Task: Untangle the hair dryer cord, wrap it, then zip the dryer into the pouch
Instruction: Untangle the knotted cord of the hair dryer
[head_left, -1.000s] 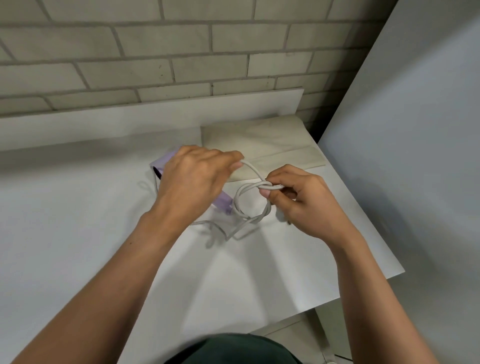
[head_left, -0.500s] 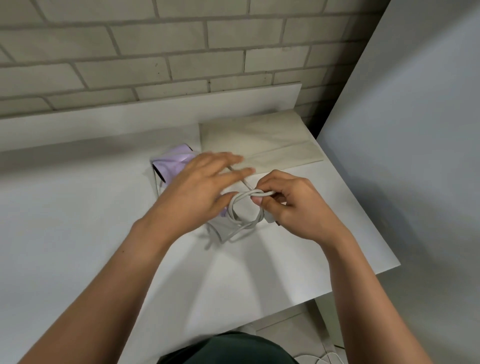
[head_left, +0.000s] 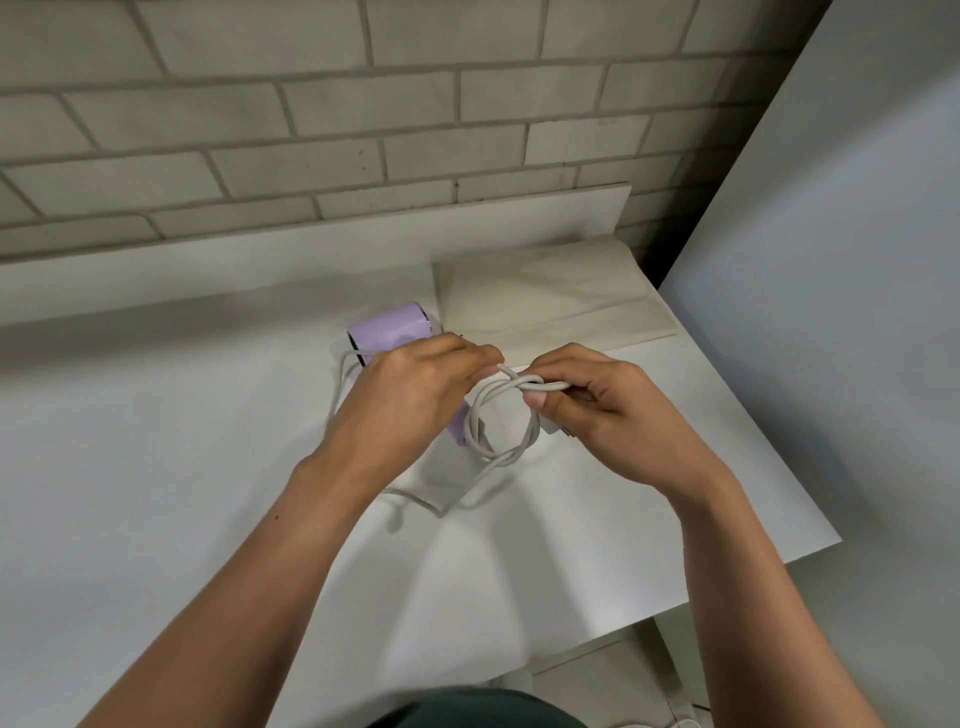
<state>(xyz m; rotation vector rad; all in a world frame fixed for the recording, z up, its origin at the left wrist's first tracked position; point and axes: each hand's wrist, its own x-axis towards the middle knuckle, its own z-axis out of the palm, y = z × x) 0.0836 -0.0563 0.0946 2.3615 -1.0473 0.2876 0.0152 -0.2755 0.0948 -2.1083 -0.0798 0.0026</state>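
While both hands hover over the middle of the white tabletop (head_left: 156, 441), the pale grey cord (head_left: 501, 458) hangs between them in a roundish loop. The right hand (head_left: 608, 415) has its grip closed on the top of the loop. Thumb and forefinger pinch a couple of strands together where they cross, and the other fingers are curled under. A pale blocky bit (head_left: 557, 430) pokes out below that hand at its 7 o'clock. Could be the plug, can't say for sure.

The left hand (head_left: 410, 410) is knuckles-up with the fingers curled. Its grip looks closed on a strand that comes out at the fingertips at about 2 o'clock, right next to the right thumb. How the fingers sit on it is hidden from this angle.

At the loop's bottom the cord crosses itself, drops toward 7 o'clock onto the tabletop and bends under the left wrist. Another run curves round the outer side of the left hand, at its 9 o'clock, up toward the dryer.

The lilac hair dryer (head_left: 387, 327) lies on the tabletop at 12 o'clock from the left hand, half hidden behind it. A bit of lilac shows under the palm too. The beige pouch (head_left: 545, 296) lies flat at 1 o'clock from the hands, just beside the dryer, near the tabletop's far right corner. The brick wall (head_left: 311, 130) is at 12 o'clock and a plain grey panel (head_left: 831, 312) at 3 o'clock.
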